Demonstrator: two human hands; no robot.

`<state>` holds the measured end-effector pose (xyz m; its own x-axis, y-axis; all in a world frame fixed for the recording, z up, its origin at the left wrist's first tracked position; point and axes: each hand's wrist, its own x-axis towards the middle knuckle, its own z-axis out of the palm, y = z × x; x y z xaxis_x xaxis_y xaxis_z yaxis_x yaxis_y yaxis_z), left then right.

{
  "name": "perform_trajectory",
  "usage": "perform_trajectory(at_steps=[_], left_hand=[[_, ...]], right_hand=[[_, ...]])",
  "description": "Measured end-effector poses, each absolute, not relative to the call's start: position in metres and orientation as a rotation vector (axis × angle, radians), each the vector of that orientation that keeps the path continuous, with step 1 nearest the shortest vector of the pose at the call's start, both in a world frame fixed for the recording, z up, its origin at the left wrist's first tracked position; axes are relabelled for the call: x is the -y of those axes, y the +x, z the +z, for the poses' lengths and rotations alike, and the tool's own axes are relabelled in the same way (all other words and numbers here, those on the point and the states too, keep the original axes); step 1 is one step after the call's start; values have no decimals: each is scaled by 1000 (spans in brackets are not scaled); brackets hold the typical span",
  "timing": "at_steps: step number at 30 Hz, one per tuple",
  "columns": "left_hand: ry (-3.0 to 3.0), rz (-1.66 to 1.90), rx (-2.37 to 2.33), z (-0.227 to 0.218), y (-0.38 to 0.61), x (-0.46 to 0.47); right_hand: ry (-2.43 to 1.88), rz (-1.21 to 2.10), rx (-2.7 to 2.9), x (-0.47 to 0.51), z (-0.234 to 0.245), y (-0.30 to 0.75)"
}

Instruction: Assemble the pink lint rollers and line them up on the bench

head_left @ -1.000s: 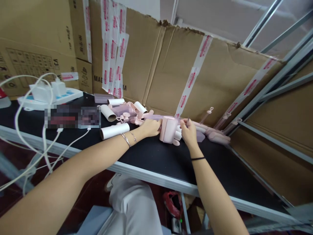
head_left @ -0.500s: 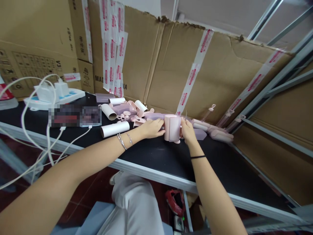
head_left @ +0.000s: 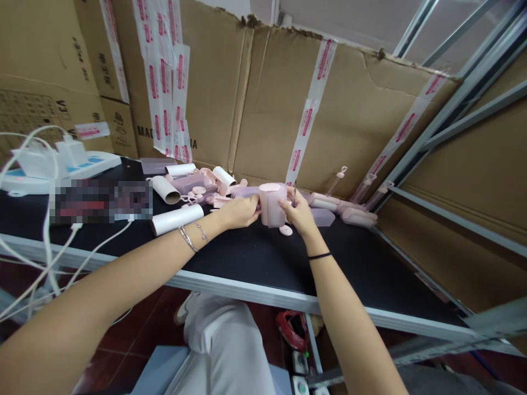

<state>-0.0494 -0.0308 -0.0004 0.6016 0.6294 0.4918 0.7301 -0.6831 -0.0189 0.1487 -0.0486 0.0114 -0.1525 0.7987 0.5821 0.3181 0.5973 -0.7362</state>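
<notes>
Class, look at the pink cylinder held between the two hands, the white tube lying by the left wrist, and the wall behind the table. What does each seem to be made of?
Pink cylinder: probably moulded plastic, smooth, matt, evenly coloured.
White tube: likely a cardboard or paper roll, dull white with a hollow end; plastic cannot be ruled out.
Back wall: brown corrugated cardboard, with torn edges, creases and printed tape strips.

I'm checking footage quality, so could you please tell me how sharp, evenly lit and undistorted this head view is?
Head view: soft, even light, no glare; wide-angle bending bows the table edge and shelf rails; a pixelated patch hides something; the near forearms are slightly soft; both hands, left and right, and the pink roller case are sharp.
</notes>
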Motion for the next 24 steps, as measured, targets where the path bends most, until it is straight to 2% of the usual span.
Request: perform_trajectory(at_steps=[5, 8, 14, 19, 21, 24], left_hand=[[-2605, -717, 1095, -2, -49, 27], [-2584, -936, 1114, 1, -50, 24], [-2582, -1265, 982, 21, -56, 30], [-3019, -1901, 1239, 30, -52, 40], [-3218, -2128, 1330, 31, -50, 43], [-3085, -2343, 1466, 28, -47, 41]], right_hand=[[-938, 477, 1787, 48, 12, 149], [-907, 392, 1793, 50, 13, 149], [-835, -28, 1879, 59, 15, 143], [-984, -434, 1981, 68, 13, 139], [-987, -499, 2093, 71, 13, 137], [-925, -502, 2243, 74, 11, 132]])
